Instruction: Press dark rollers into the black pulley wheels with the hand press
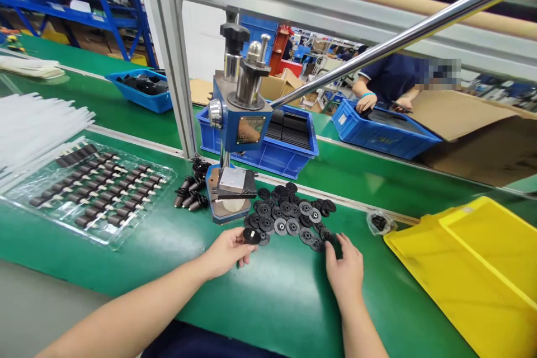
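A round black disc [251,236] with a small pale spot on top is pinched in my left hand [229,251], just in front of the press's base. My right hand [347,271] is at the right edge of a loose pile of black discs [287,210]. Its thumb and fingers are apart and nothing shows in them; whether a fingertip touches the nearest disc I cannot tell. Behind the pile stands a blue hand press [241,123] with a long chrome lever [377,45] reaching up to the right. A flat metal block [232,179] lies on its base.
Small dark motors [191,193] lie left of the press, beside a clear tray [113,238] with rows of more. A blue bin [289,165] stands behind. At right are a small plastic bag [380,222] and a yellow bin [474,268]. A co-worker's hands [367,102] reach over another blue bin [386,137].
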`<state>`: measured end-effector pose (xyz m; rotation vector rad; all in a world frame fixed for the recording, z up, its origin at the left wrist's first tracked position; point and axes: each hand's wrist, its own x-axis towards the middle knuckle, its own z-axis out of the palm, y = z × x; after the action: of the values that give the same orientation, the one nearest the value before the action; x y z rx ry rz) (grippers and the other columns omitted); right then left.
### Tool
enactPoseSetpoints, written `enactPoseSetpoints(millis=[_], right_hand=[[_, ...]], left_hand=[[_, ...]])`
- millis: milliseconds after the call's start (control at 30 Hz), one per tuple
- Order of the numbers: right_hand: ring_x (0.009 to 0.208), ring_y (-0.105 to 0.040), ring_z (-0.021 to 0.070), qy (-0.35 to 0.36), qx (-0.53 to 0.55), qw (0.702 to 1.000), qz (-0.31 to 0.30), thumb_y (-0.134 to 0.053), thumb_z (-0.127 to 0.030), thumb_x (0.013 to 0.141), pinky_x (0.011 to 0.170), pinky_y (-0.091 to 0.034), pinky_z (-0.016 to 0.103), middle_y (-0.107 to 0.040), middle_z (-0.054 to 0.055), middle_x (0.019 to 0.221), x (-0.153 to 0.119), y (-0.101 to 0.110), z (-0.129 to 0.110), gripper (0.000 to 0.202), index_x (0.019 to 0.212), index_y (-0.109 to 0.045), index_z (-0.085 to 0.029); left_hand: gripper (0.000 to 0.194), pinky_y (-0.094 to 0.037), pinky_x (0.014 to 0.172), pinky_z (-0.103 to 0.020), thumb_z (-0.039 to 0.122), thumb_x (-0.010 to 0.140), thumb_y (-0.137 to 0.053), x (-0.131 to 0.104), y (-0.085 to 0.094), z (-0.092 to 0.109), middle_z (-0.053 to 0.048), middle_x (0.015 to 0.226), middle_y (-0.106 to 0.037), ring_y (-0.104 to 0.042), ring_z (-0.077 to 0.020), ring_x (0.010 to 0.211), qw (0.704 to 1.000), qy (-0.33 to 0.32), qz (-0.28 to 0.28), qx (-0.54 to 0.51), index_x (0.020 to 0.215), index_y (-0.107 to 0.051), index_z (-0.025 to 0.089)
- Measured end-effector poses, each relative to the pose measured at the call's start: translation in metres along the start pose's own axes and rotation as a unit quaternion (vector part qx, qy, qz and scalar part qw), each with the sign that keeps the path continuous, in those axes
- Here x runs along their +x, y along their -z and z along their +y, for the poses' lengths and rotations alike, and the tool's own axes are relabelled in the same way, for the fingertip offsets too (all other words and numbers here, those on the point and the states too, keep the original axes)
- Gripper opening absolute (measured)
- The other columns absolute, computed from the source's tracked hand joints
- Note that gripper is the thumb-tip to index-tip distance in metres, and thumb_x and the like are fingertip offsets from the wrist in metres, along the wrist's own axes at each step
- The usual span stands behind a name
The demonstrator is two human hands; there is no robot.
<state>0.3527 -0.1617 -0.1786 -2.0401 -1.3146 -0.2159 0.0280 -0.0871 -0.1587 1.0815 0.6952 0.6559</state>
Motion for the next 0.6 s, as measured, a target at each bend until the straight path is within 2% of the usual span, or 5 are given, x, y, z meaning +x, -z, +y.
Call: enactPoseSetpoints(millis=[133, 267, 367, 500, 600], right_hand=[[0.107, -0.054, 0.0304, -0.034, -0.011, 0.999, -0.016, -0.045, -0.060, 0.082, 0.095, -0.042, 0.046, -0.064, 0.017, 0.111, 0.025, -0.007, 0.020, 0.064, 0.116, -0.064, -0.009], [0.096, -0.056, 0.0290, -0.058, 0.007, 0.998, -0.029, -0.049, -0.065, 0.075, 0.090, -0.043, 0.045, -0.066, 0.015, 0.100, 0.062, -0.028, 0.019, 0.069, 0.115, -0.066, -0.011], [0.089, -0.056, 0.0270, -0.072, 0.030, 0.996, -0.033, -0.051, -0.067, 0.070, 0.087, -0.043, 0.045, -0.066, 0.014, 0.095, 0.084, -0.045, 0.017, 0.067, 0.106, -0.071, -0.014], [0.082, -0.055, 0.0258, -0.098, 0.049, 0.994, -0.026, -0.054, -0.068, 0.066, 0.083, -0.043, 0.045, -0.066, 0.013, 0.088, 0.093, -0.056, 0.019, 0.062, 0.092, -0.073, -0.014], [0.077, -0.057, 0.0247, -0.121, 0.065, 0.990, -0.009, -0.057, -0.068, 0.067, 0.079, -0.045, 0.043, -0.066, 0.011, 0.085, 0.087, -0.049, 0.016, 0.065, 0.098, -0.071, -0.012]], left_hand=[[0.033, -0.047, 0.049, -0.023, 0.037, 0.075, -0.072, 0.002, -0.001, -0.001, -0.009, 0.094, -0.067, -0.058, -0.0087, 0.057, 1.000, -0.008, 0.003, -0.005, 0.093, -0.058, 0.012], [0.034, -0.047, 0.048, -0.022, 0.037, 0.073, -0.074, 0.003, 0.000, 0.000, -0.008, 0.090, -0.068, -0.058, -0.0088, 0.055, 1.000, -0.010, 0.006, -0.006, 0.090, -0.057, 0.012], [0.039, -0.046, 0.047, -0.022, 0.040, 0.070, -0.077, 0.004, 0.000, 0.002, -0.008, 0.088, -0.068, -0.058, -0.0089, 0.053, 1.000, -0.009, 0.013, -0.018, 0.087, -0.056, 0.013], [0.042, -0.045, 0.047, -0.022, 0.043, 0.067, -0.079, 0.005, 0.000, 0.005, -0.007, 0.083, -0.067, -0.059, -0.0095, 0.054, 0.999, -0.008, 0.018, -0.026, 0.085, -0.056, 0.012], [0.042, -0.044, 0.047, -0.022, 0.043, 0.067, -0.079, 0.005, 0.001, 0.005, -0.005, 0.080, -0.065, -0.058, -0.0092, 0.054, 1.000, -0.002, 0.012, -0.018, 0.086, -0.056, 0.013]])
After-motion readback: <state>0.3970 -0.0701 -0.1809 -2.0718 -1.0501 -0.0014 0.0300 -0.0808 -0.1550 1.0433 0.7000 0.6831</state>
